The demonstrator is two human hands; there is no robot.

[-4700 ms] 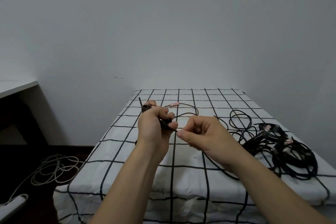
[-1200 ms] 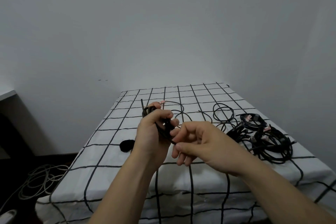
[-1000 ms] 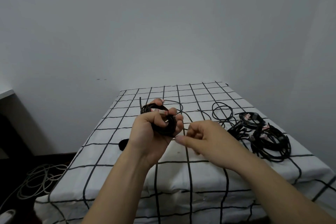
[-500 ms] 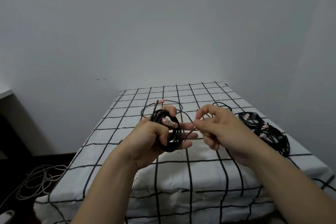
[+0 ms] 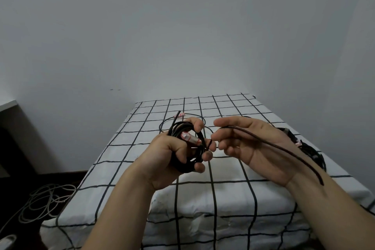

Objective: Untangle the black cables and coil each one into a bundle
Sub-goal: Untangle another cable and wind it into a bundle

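Left grip [image 5: 162,158] curled round coiled black cable [image 5: 187,165], right grip [image 5: 249,148] pinching its loose end [image 5: 280,147], checked bedcover [image 5: 229,199] beneath

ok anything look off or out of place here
Nothing spilled or broken. Black cables lie tangled in a heap at the right edge of the bed, and pale cable sprawls loose on the floor left of it.

My left hand [image 5: 172,154] curls round the coiled cable [image 5: 176,130]; my right hand [image 5: 249,148], palm up, pinches its loose end [image 5: 263,140].
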